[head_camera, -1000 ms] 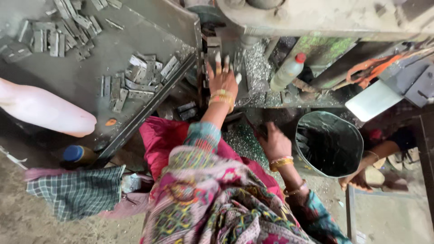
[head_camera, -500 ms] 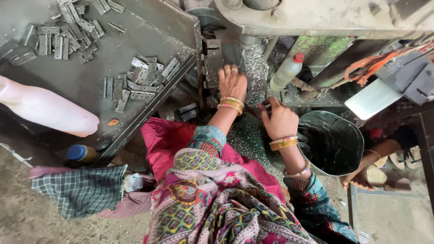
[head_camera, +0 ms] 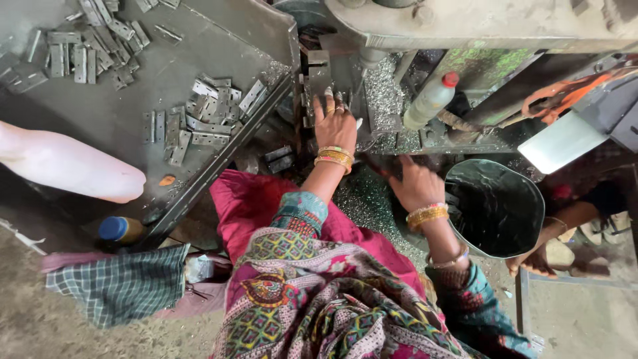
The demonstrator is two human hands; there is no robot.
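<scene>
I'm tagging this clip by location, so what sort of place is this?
Most likely a small metalworking shop. Flat metal hinges lie piled on a grimy tray, shiny metal shavings litter the machine bed, and the left hand reaches in at the machine while the right hand rests by a dark bucket.

Your sleeve (head_camera: 302, 216) shows teal with a bright floral print over magenta cloth, and gold bangles (head_camera: 334, 157) ring your wrist. The checked rag (head_camera: 119, 284) is grey-green; the bottle (head_camera: 428, 102) has a red cap.
</scene>
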